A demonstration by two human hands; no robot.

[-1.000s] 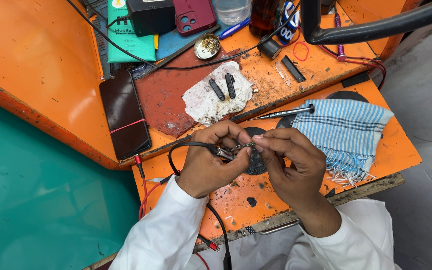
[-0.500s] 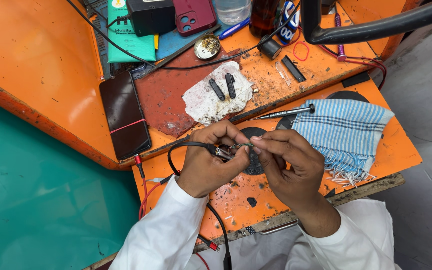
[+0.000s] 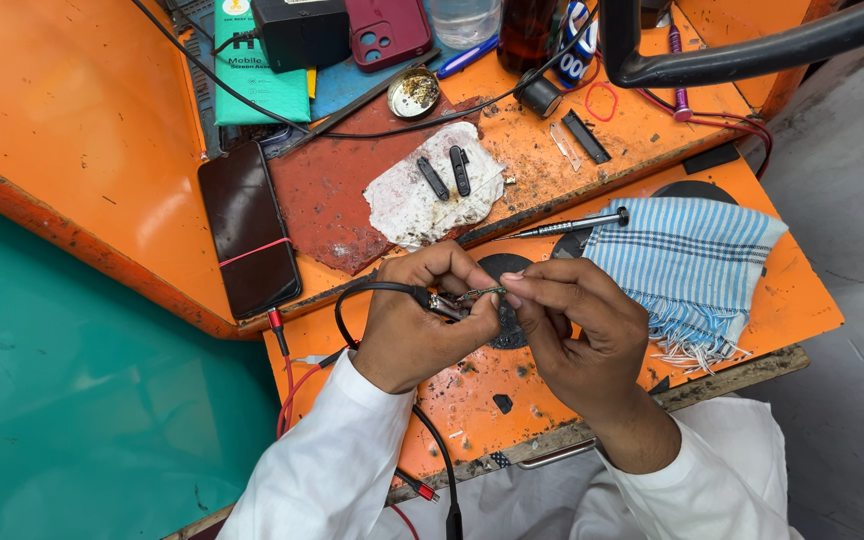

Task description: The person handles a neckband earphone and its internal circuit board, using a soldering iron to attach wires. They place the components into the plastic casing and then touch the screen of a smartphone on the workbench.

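Observation:
My left hand pinches the bared end of a black cable, where a small connector board sticks out. My right hand meets it from the right, fingertips closed on thin wires coming off that board. Both hands hover just above the lower orange shelf, over a dark round patch. The cable loops back under my left wrist and runs down past my white sleeve.
A blue striped cloth and a slim screwdriver lie right of my hands. On the upper orange bench sit a dark phone, a dirty white rag with two black parts, a small metal dish, a maroon phone case.
My hands have stayed over the same spot; the right fingers have shifted slightly along the thin wires. Nothing else on the bench has moved.

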